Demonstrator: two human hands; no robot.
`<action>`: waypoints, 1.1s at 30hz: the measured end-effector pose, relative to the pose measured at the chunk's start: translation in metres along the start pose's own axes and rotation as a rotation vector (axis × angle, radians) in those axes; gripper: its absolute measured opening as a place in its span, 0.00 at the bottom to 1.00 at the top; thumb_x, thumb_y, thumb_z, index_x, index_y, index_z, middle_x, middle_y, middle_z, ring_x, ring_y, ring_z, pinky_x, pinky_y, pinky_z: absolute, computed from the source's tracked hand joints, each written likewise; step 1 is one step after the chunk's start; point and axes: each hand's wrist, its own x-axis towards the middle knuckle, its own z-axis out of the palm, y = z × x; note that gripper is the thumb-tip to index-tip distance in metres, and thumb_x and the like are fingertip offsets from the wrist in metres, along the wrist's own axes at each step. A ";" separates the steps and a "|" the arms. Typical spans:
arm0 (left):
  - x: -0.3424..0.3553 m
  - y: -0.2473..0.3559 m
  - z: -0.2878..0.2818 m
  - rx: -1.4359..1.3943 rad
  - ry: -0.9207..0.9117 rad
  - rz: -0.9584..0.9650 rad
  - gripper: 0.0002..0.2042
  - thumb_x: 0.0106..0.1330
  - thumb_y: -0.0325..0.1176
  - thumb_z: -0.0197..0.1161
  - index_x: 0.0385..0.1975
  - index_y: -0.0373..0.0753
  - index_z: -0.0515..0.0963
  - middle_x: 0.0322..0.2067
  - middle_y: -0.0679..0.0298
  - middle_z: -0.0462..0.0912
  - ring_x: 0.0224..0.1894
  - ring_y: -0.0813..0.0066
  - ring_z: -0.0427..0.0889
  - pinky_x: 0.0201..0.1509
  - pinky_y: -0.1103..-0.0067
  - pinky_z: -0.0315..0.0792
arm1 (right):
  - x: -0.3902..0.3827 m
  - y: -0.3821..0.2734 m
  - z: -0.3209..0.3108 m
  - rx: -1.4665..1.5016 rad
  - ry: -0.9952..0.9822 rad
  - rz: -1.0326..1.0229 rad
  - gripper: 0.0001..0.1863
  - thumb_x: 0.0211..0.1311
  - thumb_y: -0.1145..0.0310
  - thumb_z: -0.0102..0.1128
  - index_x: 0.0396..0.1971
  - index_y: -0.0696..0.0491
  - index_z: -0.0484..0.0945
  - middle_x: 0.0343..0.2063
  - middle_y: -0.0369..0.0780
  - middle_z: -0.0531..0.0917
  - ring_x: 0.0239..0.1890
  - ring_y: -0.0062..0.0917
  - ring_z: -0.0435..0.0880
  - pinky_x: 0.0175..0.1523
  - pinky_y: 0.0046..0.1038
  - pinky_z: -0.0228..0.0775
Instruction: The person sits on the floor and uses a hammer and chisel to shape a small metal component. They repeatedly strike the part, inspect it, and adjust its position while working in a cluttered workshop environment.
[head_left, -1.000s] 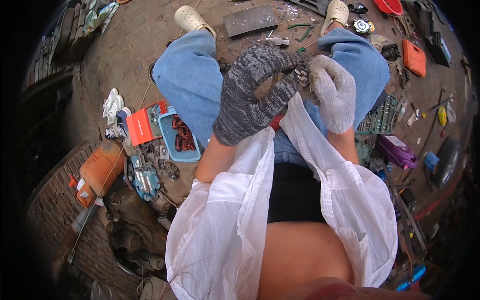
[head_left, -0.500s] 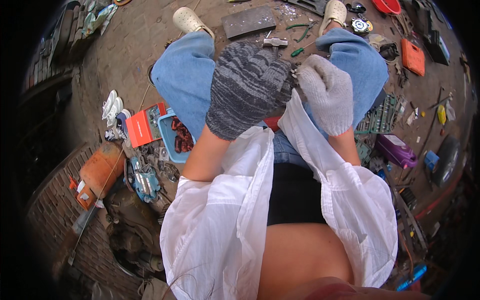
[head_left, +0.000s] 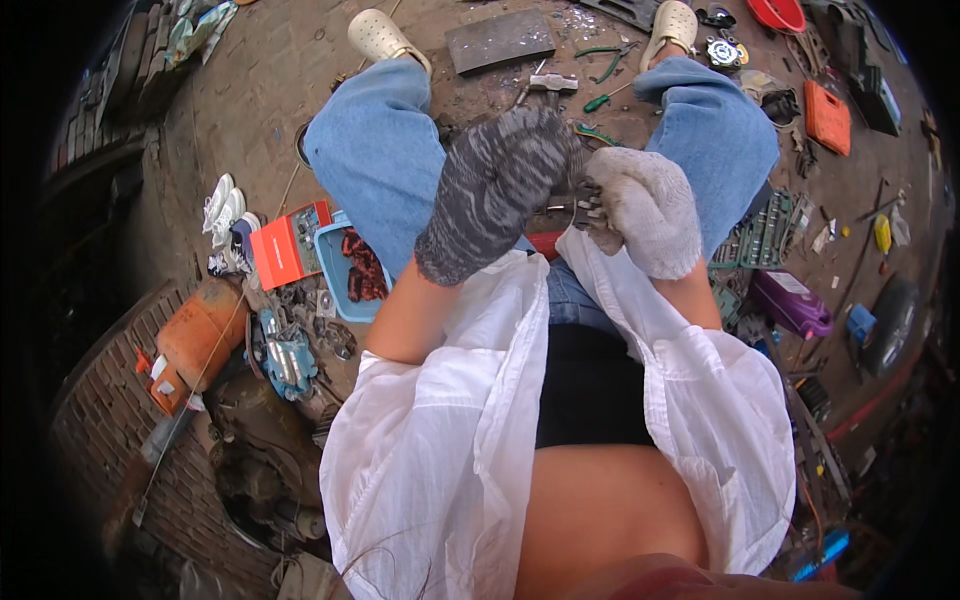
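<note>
My left hand [head_left: 497, 195], in a dark grey striped knit glove, is closed, its fingertips curled out of sight above my lap. Close beside it, my right hand [head_left: 648, 205], in a pale grey knit glove, is closed on a small dark metal part with tooth-like edges [head_left: 592, 212]. Much of that part is hidden by the gloves. What the left fingers grip cannot be made out. A hammer [head_left: 553, 83] lies on the ground beyond the hands, with a green-handled screwdriver [head_left: 598, 103] and green-handled pliers [head_left: 607, 62] near it.
A flat metal block [head_left: 500, 42] lies between my feet. At left stand a blue basin [head_left: 328, 262] with dark red contents, an open red box [head_left: 282, 250] and an orange cylinder [head_left: 205, 335]. At right are a green socket-tool case [head_left: 762, 232], a purple bottle [head_left: 793, 302] and an orange case [head_left: 827, 117].
Both gloved hands have come lower, nearer my lap, and the left wrist has turned. More of the toothed metal part now shows beside the right hand.
</note>
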 end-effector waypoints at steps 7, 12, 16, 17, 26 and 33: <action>0.006 -0.002 -0.001 0.267 0.063 -0.091 0.13 0.54 0.29 0.58 0.40 0.34 0.73 0.37 0.58 0.77 0.41 0.69 0.75 0.47 0.77 0.68 | -0.002 0.029 0.007 0.222 0.223 -0.119 0.15 0.54 0.66 0.47 0.33 0.63 0.71 0.27 0.37 0.75 0.29 0.17 0.71 0.35 0.19 0.64; 0.006 -0.003 0.003 0.258 0.160 0.189 0.12 0.52 0.27 0.60 0.37 0.34 0.75 0.36 0.59 0.77 0.41 0.68 0.75 0.48 0.76 0.67 | -0.002 0.036 0.006 0.156 0.235 -0.113 0.14 0.55 0.66 0.48 0.35 0.63 0.71 0.28 0.42 0.76 0.29 0.27 0.74 0.36 0.23 0.66; 0.006 0.006 0.018 0.027 0.195 0.248 0.12 0.50 0.26 0.62 0.36 0.35 0.75 0.36 0.59 0.77 0.42 0.67 0.75 0.49 0.75 0.67 | 0.003 0.048 0.005 -0.257 0.188 -0.312 0.12 0.57 0.71 0.46 0.37 0.63 0.71 0.31 0.47 0.76 0.29 0.37 0.75 0.37 0.28 0.68; 0.007 0.005 0.018 0.054 0.168 0.242 0.12 0.50 0.27 0.62 0.36 0.35 0.75 0.36 0.59 0.77 0.42 0.67 0.75 0.49 0.75 0.67 | 0.005 0.047 0.005 -0.322 0.167 -0.383 0.12 0.57 0.72 0.45 0.38 0.63 0.71 0.31 0.48 0.76 0.29 0.39 0.75 0.37 0.29 0.68; 0.005 0.004 0.020 -0.075 0.217 0.047 0.09 0.50 0.27 0.63 0.32 0.34 0.76 0.31 0.62 0.78 0.34 0.75 0.77 0.40 0.80 0.70 | 0.002 0.054 0.012 0.060 0.232 -0.009 0.17 0.59 0.65 0.42 0.41 0.61 0.70 0.31 0.47 0.77 0.32 0.36 0.76 0.41 0.29 0.66; 0.008 0.005 0.019 -0.192 0.153 0.033 0.08 0.52 0.28 0.61 0.31 0.33 0.77 0.30 0.61 0.79 0.33 0.75 0.77 0.39 0.81 0.70 | 0.004 0.045 0.010 -0.150 0.278 -0.103 0.17 0.59 0.65 0.38 0.35 0.62 0.72 0.29 0.45 0.77 0.30 0.35 0.75 0.37 0.28 0.66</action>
